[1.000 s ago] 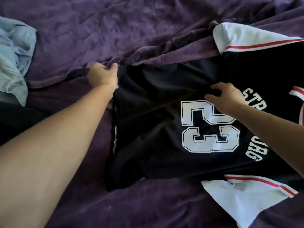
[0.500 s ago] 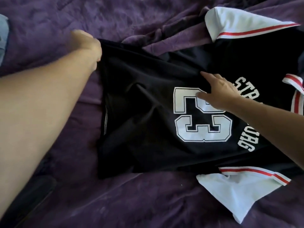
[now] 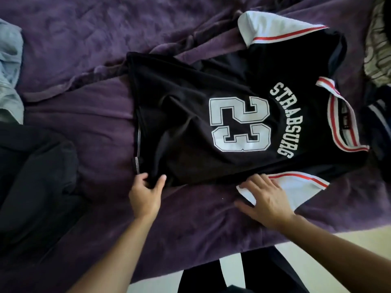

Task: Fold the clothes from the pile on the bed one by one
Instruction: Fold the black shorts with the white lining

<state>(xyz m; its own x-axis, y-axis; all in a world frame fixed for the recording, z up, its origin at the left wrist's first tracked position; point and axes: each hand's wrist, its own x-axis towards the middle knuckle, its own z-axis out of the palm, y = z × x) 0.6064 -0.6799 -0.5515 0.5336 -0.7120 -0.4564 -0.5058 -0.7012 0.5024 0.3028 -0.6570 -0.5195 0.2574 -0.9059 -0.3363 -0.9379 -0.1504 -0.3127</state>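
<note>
A black jersey (image 3: 186, 115) with a white "23", the word "STRABSURG" and white sleeves with red stripes lies spread flat on the purple bedspread (image 3: 88, 39), its hem to the left and its collar to the right. My left hand (image 3: 146, 193) pinches the near corner of the hem between thumb and fingers. My right hand (image 3: 264, 197) lies flat with spread fingers on the near white sleeve (image 3: 302, 187).
A light blue garment (image 3: 9, 70) lies at the left edge. A dark garment (image 3: 36, 176) sits at the near left. More clothes (image 3: 378, 53) are heaped at the far right. The bed's near edge and pale floor (image 3: 317, 242) show at the bottom right.
My left hand left the far hem corner and now pinches the near one. My right hand came off the number and rests on the near sleeve. The view pulled back.
</note>
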